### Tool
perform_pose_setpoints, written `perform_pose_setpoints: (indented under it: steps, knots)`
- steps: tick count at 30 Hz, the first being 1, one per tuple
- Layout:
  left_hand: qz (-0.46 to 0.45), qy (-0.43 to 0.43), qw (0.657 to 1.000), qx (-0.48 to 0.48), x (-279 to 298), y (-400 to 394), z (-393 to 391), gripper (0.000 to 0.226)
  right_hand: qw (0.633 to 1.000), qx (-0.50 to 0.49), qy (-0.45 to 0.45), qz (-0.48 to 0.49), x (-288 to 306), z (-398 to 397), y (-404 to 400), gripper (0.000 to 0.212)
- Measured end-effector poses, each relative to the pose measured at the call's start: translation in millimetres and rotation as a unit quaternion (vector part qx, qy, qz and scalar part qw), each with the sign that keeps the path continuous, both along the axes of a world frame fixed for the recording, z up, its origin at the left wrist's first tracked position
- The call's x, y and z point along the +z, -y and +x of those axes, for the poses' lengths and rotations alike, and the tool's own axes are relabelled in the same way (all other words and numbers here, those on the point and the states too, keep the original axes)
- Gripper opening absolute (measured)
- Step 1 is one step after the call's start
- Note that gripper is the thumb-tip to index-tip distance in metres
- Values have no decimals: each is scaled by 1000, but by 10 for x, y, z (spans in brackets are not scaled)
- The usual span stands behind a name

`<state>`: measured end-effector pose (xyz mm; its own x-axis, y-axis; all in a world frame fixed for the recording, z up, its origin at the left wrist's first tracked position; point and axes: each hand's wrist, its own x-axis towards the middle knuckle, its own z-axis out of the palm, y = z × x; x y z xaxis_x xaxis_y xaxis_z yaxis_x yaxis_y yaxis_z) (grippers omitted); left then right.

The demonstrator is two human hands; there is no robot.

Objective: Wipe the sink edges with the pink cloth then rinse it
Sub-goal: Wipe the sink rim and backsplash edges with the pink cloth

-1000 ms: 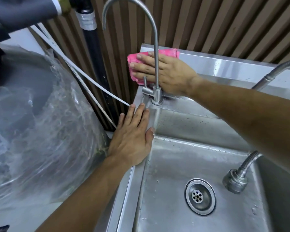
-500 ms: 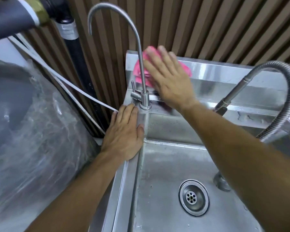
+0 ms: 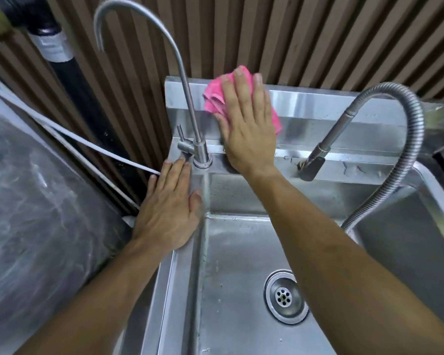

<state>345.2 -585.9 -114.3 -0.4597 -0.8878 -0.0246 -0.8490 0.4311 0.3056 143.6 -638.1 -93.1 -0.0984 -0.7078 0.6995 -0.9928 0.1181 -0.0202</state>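
The pink cloth (image 3: 215, 96) is pressed flat against the steel backsplash of the sink (image 3: 318, 106), just right of the thin gooseneck tap (image 3: 200, 152). My right hand (image 3: 246, 124) lies on the cloth with fingers spread, pointing up, covering most of it. My left hand (image 3: 169, 206) rests palm down on the sink's left rim, fingers apart, holding nothing, its fingertips near the tap's base. The basin with its round drain (image 3: 283, 298) lies below both arms.
A flexible metal hose sprayer (image 3: 315, 160) arches over the right of the basin, its head at the back ledge. A large bin wrapped in clear plastic (image 3: 36, 213) stands left of the sink. A black pipe (image 3: 69, 73) and white tubes run along the slatted wall.
My right hand with the cloth has slid from behind the tap to its right and turned fingers-up on the backsplash. My left hand stayed on the rim.
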Motion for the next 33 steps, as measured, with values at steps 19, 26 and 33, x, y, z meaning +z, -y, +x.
perform_pose_setpoints:
  steps: [19,26,33]
  knots:
    - [-6,-6,1000,6,-9,7,4,63,877,-233,385,-171,7,-284,-62,60]
    - [-4,-16,1000,8,-3,-1,3,63,991,-70,117,0,-261,295,-18,60]
    - [-5,-13,1000,9,6,9,6,63,976,-48,211,-15,60,-227,-369,55]
